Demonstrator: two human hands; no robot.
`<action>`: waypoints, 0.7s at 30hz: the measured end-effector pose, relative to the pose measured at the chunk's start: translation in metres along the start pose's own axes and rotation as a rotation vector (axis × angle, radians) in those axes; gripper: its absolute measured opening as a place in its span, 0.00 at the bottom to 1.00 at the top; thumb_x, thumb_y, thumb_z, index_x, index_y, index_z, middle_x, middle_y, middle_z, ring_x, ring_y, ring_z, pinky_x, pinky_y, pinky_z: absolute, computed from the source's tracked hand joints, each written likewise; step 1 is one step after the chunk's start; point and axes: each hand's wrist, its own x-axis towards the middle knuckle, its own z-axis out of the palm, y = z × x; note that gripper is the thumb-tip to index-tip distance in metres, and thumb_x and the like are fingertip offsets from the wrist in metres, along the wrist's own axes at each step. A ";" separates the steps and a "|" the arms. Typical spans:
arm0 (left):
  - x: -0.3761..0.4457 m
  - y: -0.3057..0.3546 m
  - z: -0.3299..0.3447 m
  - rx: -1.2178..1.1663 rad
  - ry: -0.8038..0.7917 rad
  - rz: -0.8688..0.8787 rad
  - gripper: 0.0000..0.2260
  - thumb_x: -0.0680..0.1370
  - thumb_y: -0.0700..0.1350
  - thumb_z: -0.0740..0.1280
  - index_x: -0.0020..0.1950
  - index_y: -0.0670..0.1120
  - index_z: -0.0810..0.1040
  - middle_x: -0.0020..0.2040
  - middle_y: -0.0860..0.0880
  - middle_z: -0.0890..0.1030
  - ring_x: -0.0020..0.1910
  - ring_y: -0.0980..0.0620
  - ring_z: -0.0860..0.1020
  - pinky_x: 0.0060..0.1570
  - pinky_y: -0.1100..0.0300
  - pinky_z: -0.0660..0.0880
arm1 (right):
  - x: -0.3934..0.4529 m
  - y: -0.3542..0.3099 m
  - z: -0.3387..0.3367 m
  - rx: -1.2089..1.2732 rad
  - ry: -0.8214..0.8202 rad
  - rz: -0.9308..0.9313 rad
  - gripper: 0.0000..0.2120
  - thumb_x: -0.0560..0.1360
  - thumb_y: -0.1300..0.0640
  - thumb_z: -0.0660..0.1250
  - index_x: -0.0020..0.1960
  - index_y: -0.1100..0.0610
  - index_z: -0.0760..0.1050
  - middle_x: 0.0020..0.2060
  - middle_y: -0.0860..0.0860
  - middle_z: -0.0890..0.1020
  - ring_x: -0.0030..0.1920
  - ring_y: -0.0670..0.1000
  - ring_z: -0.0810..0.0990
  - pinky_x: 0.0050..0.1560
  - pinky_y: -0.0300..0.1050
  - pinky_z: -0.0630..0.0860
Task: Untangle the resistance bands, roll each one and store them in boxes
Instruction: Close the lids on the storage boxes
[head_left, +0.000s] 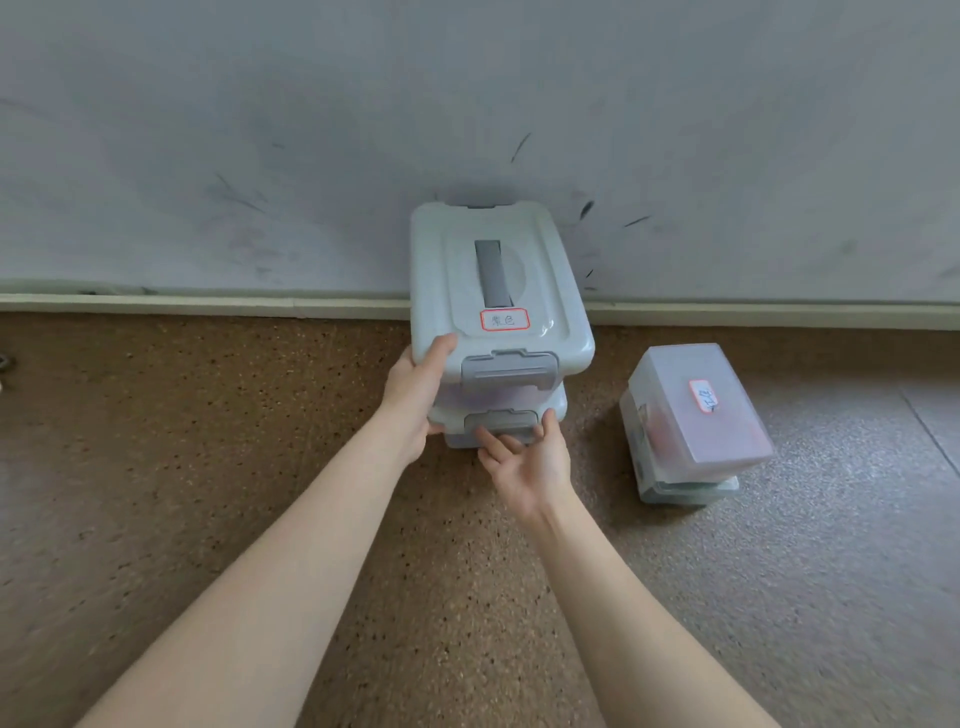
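One head-worn view, wide-angle, edges bowed. Looks forward and down from above the person's own forearms, which enter from the bottom edge. Faces a wall (467, 104) where it meets the floor (208, 441). Close range: stacked boxes (493, 291) at arm's reach, centre frame. No second view.

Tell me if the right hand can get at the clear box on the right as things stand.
Probably yes. The right hand is open, touching only the lower box's latch, and bare floor lies between it and the clear box; nothing blocks the way.
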 end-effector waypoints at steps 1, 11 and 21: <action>0.000 0.000 0.000 -0.007 0.002 0.001 0.17 0.75 0.56 0.65 0.62 0.55 0.69 0.58 0.48 0.77 0.56 0.44 0.75 0.45 0.50 0.72 | 0.002 -0.001 0.000 -0.038 -0.017 0.010 0.27 0.81 0.44 0.52 0.76 0.53 0.53 0.74 0.63 0.57 0.68 0.62 0.68 0.74 0.58 0.53; -0.040 -0.084 0.037 0.222 0.070 -0.085 0.23 0.79 0.53 0.62 0.71 0.46 0.65 0.68 0.46 0.71 0.65 0.47 0.71 0.66 0.49 0.68 | -0.020 -0.100 -0.042 -1.099 0.155 -0.339 0.21 0.81 0.47 0.53 0.71 0.54 0.63 0.67 0.52 0.71 0.68 0.54 0.68 0.69 0.54 0.65; -0.022 -0.108 0.182 0.387 -0.271 -0.091 0.30 0.77 0.61 0.59 0.76 0.54 0.56 0.76 0.48 0.60 0.73 0.45 0.62 0.70 0.44 0.61 | -0.005 -0.208 -0.147 -1.139 0.615 -0.670 0.17 0.79 0.57 0.56 0.65 0.59 0.72 0.65 0.57 0.72 0.65 0.56 0.70 0.67 0.52 0.65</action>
